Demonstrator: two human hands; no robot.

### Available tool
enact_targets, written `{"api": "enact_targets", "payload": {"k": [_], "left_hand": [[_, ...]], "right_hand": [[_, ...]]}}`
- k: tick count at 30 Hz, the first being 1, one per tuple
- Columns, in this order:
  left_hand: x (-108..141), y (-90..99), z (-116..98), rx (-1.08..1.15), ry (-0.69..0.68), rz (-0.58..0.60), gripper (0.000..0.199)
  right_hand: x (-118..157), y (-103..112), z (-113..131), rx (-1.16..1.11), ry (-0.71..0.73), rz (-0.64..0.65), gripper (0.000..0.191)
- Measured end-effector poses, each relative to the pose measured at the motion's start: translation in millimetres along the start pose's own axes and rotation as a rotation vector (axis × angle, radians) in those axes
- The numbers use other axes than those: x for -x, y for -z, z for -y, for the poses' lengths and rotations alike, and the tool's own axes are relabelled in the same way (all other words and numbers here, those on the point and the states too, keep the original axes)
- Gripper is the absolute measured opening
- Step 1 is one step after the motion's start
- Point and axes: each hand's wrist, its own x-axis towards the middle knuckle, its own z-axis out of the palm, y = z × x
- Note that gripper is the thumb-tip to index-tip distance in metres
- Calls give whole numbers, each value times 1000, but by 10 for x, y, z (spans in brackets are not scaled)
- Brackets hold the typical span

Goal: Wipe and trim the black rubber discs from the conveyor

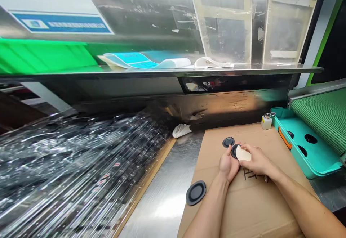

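Note:
My left hand [228, 165] holds a black round disc [234, 151] by its edge, on a brown cardboard sheet [243, 209]. My right hand [257, 160] grips a cream sponge pad [243, 154] and presses it against the disc's face. Another black disc [228, 142] lies flat just beyond my hands. A third, with a ribbed rim [196, 193], rests at the cardboard's left edge. A small white bottle with a metal pump top [266, 122] stands at the far corner of the cardboard.
A teal tray with round holes [306, 145] sits to the right, beside a green conveyor belt [321, 117]. A white cloth [181, 130] lies on the steel table [162, 202]. Stacked clear plastic sheets [75, 166] fill the left. A steel shelf [162, 71] runs overhead.

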Motion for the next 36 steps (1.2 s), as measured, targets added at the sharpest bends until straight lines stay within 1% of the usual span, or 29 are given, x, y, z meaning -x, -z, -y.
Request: {"api": "enact_targets", "payload": {"k": [1,4,6,8,9,10,11,13,16,18,20,25,29,33,36], "left_hand": [[10,-5,13,-14,4,4,31],[36,-4,29,-74,14,14,32],[38,8,18,-101,16,0,32],[25,24,-6,-95,6,-13,31],[15,33,-22,-77,2,-13,31],[5,42,-38,-51,-5,-14,31],[-3,50,-55,-22,-10,-20,32],[-7,64,-87,27,-13,-41,35],[17,75,-125,55,-24,-34,41],[35,74,-142,59,-37,-7,43],[43,68,-153,60,-44,-1,42],[66,16,-184,58,-67,-18,41],[114,-34,-212,46,-30,7,50],[131,-38,-225,-29,-65,-10,58],[134,-32,-222,-37,-66,-9,62]], "right_hand": [[17,-9,35,-13,-9,46,51],[38,23,116,-92,-28,129,51],[40,99,134,-170,-42,238,51],[34,205,118,-211,-97,355,51],[26,260,100,-201,-124,392,52],[13,311,76,-174,-143,396,54],[-5,352,48,-137,-151,364,57],[-51,391,-9,-71,-141,221,60],[-118,356,-80,-21,-115,-19,58],[-146,314,-110,24,-94,-94,57],[-165,291,-132,80,-76,-120,56],[-201,299,-174,170,8,-128,54],[-208,288,-185,209,33,-116,52],[-200,260,-197,228,48,-122,51],[-194,246,-214,226,50,-116,52]]}}
